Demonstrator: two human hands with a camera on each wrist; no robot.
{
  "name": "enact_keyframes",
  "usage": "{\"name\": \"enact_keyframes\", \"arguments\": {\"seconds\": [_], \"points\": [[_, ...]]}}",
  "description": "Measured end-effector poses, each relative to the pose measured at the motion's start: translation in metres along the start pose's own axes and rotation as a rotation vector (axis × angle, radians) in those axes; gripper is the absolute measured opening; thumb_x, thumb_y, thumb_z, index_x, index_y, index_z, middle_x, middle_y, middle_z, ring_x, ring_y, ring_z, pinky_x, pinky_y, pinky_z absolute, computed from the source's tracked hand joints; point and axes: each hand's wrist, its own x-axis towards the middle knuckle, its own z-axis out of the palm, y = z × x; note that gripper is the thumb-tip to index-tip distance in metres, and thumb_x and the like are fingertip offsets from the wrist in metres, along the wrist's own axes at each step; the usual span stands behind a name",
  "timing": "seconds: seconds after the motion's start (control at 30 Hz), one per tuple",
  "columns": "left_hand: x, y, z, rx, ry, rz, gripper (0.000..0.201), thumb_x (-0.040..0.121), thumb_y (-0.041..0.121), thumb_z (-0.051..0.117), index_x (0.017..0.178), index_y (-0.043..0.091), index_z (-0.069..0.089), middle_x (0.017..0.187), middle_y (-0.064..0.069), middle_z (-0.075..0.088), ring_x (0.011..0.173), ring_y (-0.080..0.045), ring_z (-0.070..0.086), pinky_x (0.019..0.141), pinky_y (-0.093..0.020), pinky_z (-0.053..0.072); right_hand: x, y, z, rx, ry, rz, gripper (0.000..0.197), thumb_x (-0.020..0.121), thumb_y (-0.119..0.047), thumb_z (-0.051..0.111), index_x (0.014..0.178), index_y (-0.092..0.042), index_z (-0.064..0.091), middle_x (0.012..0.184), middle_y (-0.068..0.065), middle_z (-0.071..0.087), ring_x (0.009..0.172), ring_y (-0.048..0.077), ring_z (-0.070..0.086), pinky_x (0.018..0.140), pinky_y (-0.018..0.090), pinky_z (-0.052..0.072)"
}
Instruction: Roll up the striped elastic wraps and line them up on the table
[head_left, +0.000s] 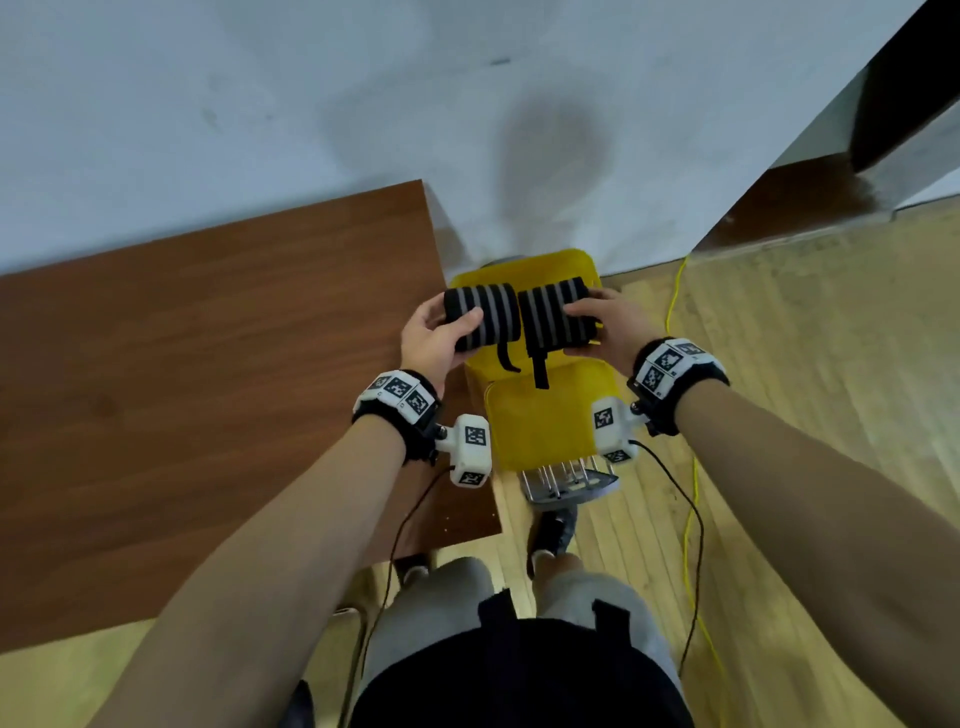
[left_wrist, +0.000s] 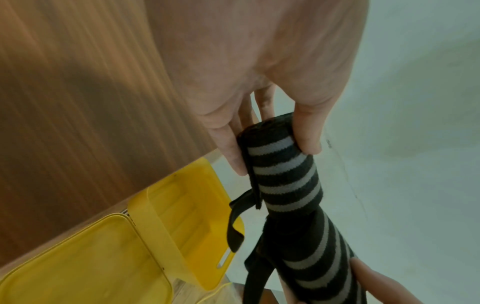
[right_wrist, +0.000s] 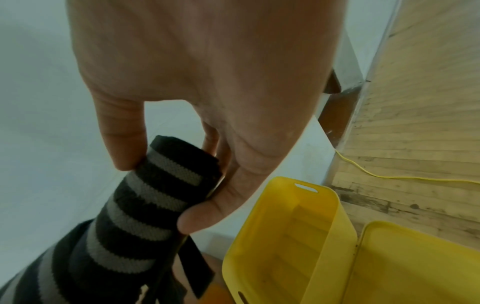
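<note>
The table (head_left: 208, 389) lies bare to the left, its whole top free for a hand to pass. Straight below the hands the yellow box (head_left: 545, 415) stands open beside the table's right edge, its walls hemming the way down. The white wall (head_left: 363, 104) shuts off the far side. A yellow cable (head_left: 688, 519) trails across the floor (head_left: 805, 364) on the right.

left wrap (head_left: 480, 315) | right wrap (head_left: 556, 318) | rolled, black-grey striped, touching end-to-end
</note>
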Motion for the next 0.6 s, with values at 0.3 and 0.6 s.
{"name": "enact_keyframes", "arguments": {"seconds": [0.3, 0.6], "points": [[-0.017, -0.025, 0.039, -0.045, 0.066, -0.026, 0.059, 0.087, 0.003, 0.079, 0.14, 0.009, 0.054, 0.122, -0.009, 0.069, 0.112, -0.03, 0.07, 0.09, -0.047, 0.061, 0.009, -0.016, -0.038, -0.085, -0.062, 0.011, 0.047, 0.091, -0.01, 0.073, 0.135, -0.01, 0.055, 0.13, 0.015, 0.06, 0.112, 0.033, 0.065, 0.069, 0.04, 0.063], [0.007, -0.032, 0.045, -0.042, 0.043, -0.045, 0.053, 0.089, 0.002, 0.076, 0.136, 0.009, 0.055, 0.124, -0.014, 0.066, 0.114, -0.032, 0.068, 0.088, -0.046, 0.062, 0.011, -0.002, -0.056, -0.078, -0.001, 0.04, 0.045, 0.09, -0.009, 0.074, 0.132, -0.01, 0.058, 0.128, 0.016, 0.062, 0.115, 0.036, 0.065, 0.07, 0.042, 0.063]]}}
